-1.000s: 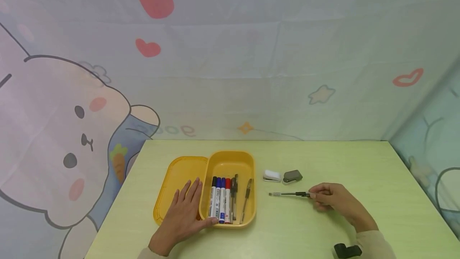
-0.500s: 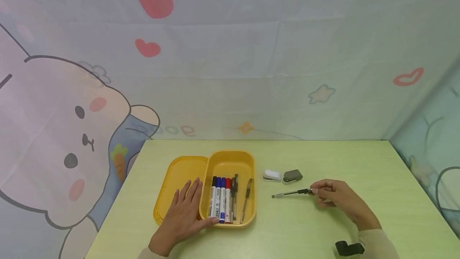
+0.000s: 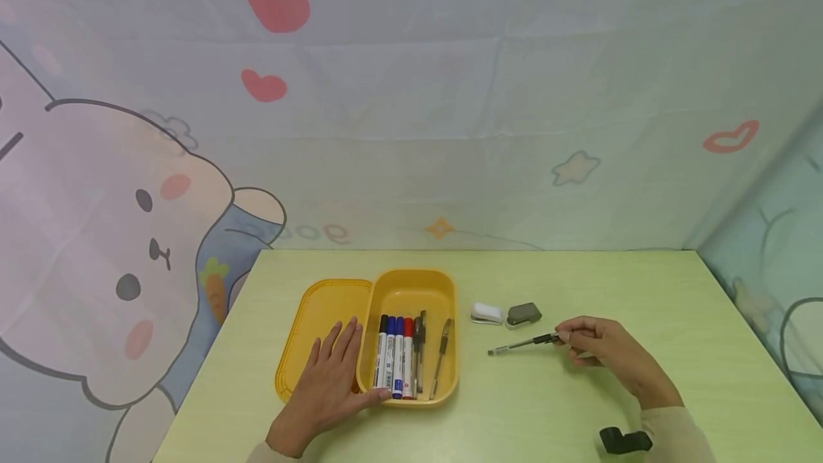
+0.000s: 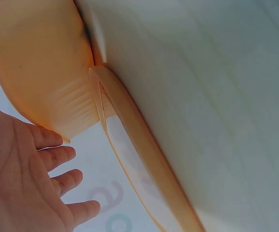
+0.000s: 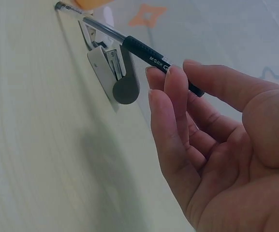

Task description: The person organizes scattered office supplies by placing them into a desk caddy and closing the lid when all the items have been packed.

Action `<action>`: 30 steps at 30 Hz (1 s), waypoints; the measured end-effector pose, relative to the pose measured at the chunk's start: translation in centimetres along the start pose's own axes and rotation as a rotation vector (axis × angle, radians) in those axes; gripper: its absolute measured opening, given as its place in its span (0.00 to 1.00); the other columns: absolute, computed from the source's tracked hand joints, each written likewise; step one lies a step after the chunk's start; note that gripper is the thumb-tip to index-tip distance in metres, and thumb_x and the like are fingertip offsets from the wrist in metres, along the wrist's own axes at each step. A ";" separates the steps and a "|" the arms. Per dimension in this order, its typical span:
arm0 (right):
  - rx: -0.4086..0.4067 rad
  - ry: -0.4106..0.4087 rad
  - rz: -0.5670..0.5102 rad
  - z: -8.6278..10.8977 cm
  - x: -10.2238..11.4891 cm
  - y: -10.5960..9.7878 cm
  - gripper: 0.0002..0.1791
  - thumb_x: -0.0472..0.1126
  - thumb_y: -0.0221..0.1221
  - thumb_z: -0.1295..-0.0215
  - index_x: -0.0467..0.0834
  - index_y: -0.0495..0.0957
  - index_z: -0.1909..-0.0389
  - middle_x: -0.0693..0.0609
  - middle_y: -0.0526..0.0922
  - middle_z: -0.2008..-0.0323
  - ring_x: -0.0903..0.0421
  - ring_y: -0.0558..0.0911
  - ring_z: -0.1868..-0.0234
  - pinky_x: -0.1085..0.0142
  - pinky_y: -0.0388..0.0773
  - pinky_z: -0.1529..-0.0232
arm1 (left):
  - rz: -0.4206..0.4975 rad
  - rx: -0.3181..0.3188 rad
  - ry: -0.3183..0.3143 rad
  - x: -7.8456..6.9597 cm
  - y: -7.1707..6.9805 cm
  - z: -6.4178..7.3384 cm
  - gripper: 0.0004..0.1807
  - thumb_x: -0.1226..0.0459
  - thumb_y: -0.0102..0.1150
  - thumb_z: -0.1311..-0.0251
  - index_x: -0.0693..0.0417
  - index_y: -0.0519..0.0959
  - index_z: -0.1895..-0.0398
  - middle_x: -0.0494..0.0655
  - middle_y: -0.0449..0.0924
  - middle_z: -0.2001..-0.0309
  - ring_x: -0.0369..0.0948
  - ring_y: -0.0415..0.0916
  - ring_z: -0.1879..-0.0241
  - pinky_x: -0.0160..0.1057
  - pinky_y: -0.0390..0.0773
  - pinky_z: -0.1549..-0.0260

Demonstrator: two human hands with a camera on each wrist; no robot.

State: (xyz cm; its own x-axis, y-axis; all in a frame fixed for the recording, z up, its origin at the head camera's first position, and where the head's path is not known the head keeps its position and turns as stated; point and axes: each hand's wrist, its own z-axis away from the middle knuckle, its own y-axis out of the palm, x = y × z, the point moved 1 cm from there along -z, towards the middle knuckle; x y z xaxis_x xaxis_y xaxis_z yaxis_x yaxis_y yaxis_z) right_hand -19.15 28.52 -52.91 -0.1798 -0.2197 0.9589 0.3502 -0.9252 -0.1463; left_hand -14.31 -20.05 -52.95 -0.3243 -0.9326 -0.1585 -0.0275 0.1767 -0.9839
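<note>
My right hand (image 3: 611, 352) pinches a gel pen (image 3: 524, 344) by its black end between thumb and fingertips; the clear barrel points left. In the right wrist view the pen (image 5: 144, 51) slants above the tabletop and casts a shadow on it. My left hand (image 3: 331, 384) lies with straight, spread fingers over the yellow lid and the left edge of the yellow pencil box (image 3: 414, 291), its thumb at the near rim. Inside the box lie several markers (image 3: 393, 359) with black, blue and red caps, and gel pens (image 3: 441, 359) on the right side.
A white mini stapler (image 3: 486, 314) and a grey one (image 3: 524, 314) sit right of the box, beyond the held pen. The box's lid (image 3: 321, 313) lies folded out to the left. Behind the table (image 3: 649, 284) hangs a printed cloth. A black strap piece (image 3: 625, 441) is by the right sleeve.
My right hand has shifted slightly right and away from me with the gel pen, whose tip now angles more toward me. The left hand stays in place.
</note>
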 end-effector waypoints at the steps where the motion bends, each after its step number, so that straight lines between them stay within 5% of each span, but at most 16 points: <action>1: 0.000 -0.003 0.002 0.0 0.0 0.0 0.25 0.48 0.59 0.26 0.30 0.75 0.42 0.48 0.85 0.56 0.58 0.84 0.62 0.61 0.86 0.56 | 0.000 -0.002 0.001 0.0 0.0 0.0 0.64 0.22 0.49 0.47 0.59 0.54 0.20 0.54 0.51 0.19 0.57 0.48 0.21 0.66 0.53 0.28; 30: -0.007 -0.026 0.066 -1.4 2.8 0.2 0.25 0.52 0.61 0.27 0.35 0.76 0.43 0.39 0.84 0.52 0.52 0.83 0.62 0.59 0.85 0.54 | 0.024 -0.002 0.001 -0.2 -0.3 0.1 0.63 0.23 0.50 0.47 0.59 0.53 0.19 0.54 0.51 0.19 0.57 0.48 0.21 0.67 0.53 0.28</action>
State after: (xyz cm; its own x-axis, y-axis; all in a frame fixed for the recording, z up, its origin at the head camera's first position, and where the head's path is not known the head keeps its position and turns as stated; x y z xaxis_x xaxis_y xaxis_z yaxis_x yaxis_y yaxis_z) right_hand -20.87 27.28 -50.59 -0.1331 -0.2720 0.9530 0.3542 -0.9111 -0.2106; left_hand -14.14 -19.92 -52.59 -0.3262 -0.9276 -0.1821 -0.0217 0.1999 -0.9796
